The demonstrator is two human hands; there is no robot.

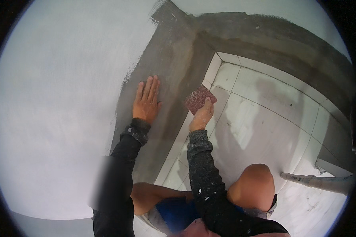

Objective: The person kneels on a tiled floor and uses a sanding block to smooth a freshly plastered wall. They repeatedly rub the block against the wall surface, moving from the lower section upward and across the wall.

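My left hand (147, 100) lies flat on the grey cement band (174, 59) along the foot of the left wall, fingers stretched out and holding nothing. In my right hand (202, 117) is a square of reddish-brown sandpaper (197, 98), pinched at its lower right corner with the thumb on top. The sheet hangs over the edge where the grey band meets the white tile skirting (212, 70). Whether the sheet touches the wall I cannot tell. Both sleeves are dark, and the right one carries white specks.
White-painted wall (55, 106) rises on the left above the grey band, which turns the corner and runs along the far wall. White floor tiles (261, 114) bear shadows. A pale pipe (316, 181) stands at the right. My bent knees (252, 185) are near the lower edge.
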